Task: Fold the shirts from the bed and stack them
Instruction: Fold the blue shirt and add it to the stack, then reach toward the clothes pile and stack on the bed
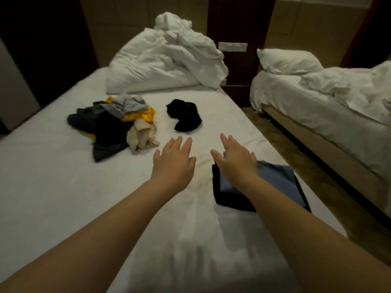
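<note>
A crumpled black shirt [184,115] lies alone on the white bed [53,176], just beyond both hands. A heap of unfolded shirts [114,125], dark, yellow, grey and beige, sits to its left. At the bed's right edge is a stack of folded shirts [273,182], a blue one on top of a black one. My left hand [174,163] hovers over the sheet with its fingers straight, holding nothing. My right hand [236,161] is stretched out above the far left corner of the stack, fingers straight, and covers part of the blue shirt.
A rumpled white duvet and pillow [169,58] are piled at the head of the bed. A second bed [330,106] stands to the right across a narrow strip of floor [296,149]. A dark nightstand [237,89] sits between the beds.
</note>
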